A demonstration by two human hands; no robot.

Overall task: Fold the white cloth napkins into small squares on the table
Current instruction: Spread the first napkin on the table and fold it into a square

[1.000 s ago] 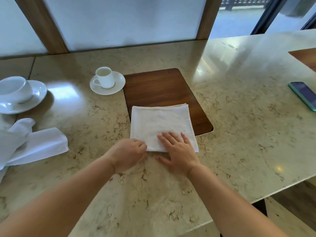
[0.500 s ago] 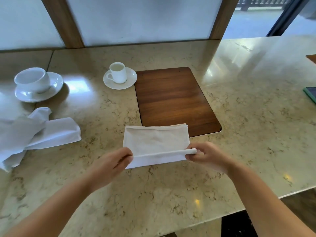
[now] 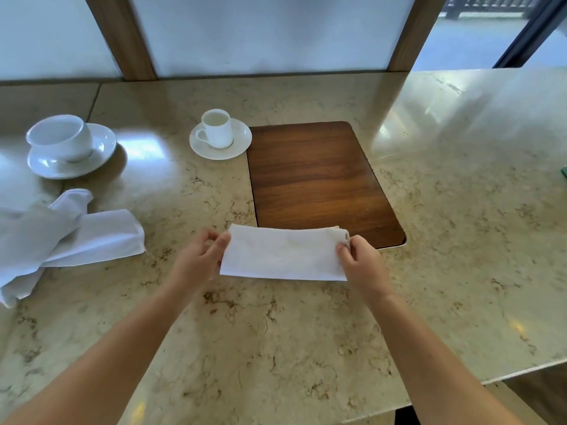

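Note:
A white cloth napkin (image 3: 283, 254) lies folded into a long rectangle on the marble table (image 3: 276, 348), just in front of a wooden inlay board. My left hand (image 3: 199, 259) pinches its left end between thumb and fingers. My right hand (image 3: 360, 265) grips its right end, where several folded layers show at the far corner. A loose pile of other white napkins (image 3: 61, 240) lies at the table's left, unfolded and crumpled.
The dark wooden inlay board (image 3: 319, 182) is set in the table behind the napkin. A small cup on a saucer (image 3: 219, 136) stands left of it, a larger cup and saucer (image 3: 66, 145) farther left. The table's front edge runs at lower right.
The near edge of the napkin was lifted by both hands and carried over to the far edge, halving it into a narrow strip. The view also shifted left.

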